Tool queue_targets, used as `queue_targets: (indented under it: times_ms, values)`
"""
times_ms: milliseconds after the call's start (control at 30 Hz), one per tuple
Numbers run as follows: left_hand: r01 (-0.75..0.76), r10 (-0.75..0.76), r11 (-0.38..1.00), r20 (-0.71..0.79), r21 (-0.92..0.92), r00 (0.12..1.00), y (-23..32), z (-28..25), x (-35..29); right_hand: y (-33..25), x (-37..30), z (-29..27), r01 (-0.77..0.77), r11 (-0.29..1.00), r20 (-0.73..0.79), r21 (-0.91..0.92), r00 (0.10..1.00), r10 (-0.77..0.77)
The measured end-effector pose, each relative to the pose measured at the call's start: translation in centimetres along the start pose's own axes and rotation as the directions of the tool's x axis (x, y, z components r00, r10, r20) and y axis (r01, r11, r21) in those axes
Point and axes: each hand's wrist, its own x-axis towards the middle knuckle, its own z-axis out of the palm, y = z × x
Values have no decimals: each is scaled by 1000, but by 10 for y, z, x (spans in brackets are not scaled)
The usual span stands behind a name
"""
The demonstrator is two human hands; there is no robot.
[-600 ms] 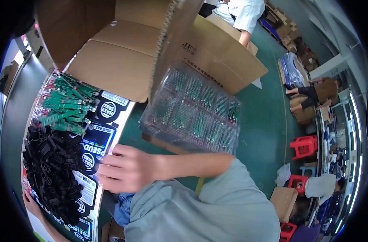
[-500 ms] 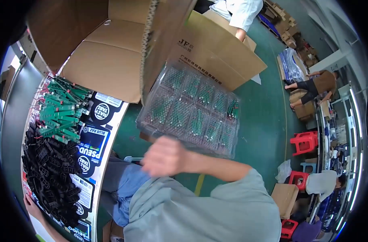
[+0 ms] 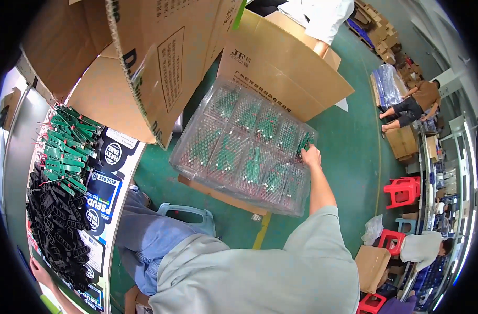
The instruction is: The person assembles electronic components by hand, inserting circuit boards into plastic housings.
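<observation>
Reaching out to the right, my right hand (image 3: pixel 310 155) is closed at the far-right compartment of a clear plastic tray (image 3: pixel 181 157). Its fingers are round a small cluster of green circuit boards (image 3: pixel 304 141). The other compartments hold more slim green boards under a mesh-like pattern. My left hand (image 3: pixel 39 271) lies at the lower left beside the table's edge, its fingers stretched out and partly cut by the dark rim. Near it a pile of black plastic parts (image 3: pixel 55 220) covers the table, with green boards with red wires (image 3: pixel 66 152) heaped above.
A large open cardboard box (image 3: pixel 165 63) stands over the table (image 3: pixel 124 180) end. Another carton (image 3: pixel 286 68) is behind the tray. A blue-grey stool (image 3: pixel 191 217) is by my legs. Red stools (image 3: pixel 404 191) and other people are farther right.
My right hand has moved from near my lap to the tray's far-right compartment and closed on boards there. The cardboard box flap has shifted left in the view.
</observation>
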Motion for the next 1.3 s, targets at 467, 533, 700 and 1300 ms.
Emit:
queue_targets:
  times_ms: [467, 533, 700, 1300]
  values:
    - [-36, 32, 996, 54, 78, 998, -4, 9, -19, 11, 23, 45, -207, 964, -19, 168, 977, 213]
    - [-31, 27, 996, 53, 86, 998, -6, 7, -19, 14, 25, 45, -122, 971, 2, 206, 992, 124]
    - [-77, 75, 991, 31, 108, 997, -8, 5, -21, 24, 40, 28, -90, 928, 76, 362, 995, 67]
    - [-102, 98, 989, 47, 103, 994, -19, 6, -17, 25, 39, 22, 570, 488, 188, -661, 755, -628]
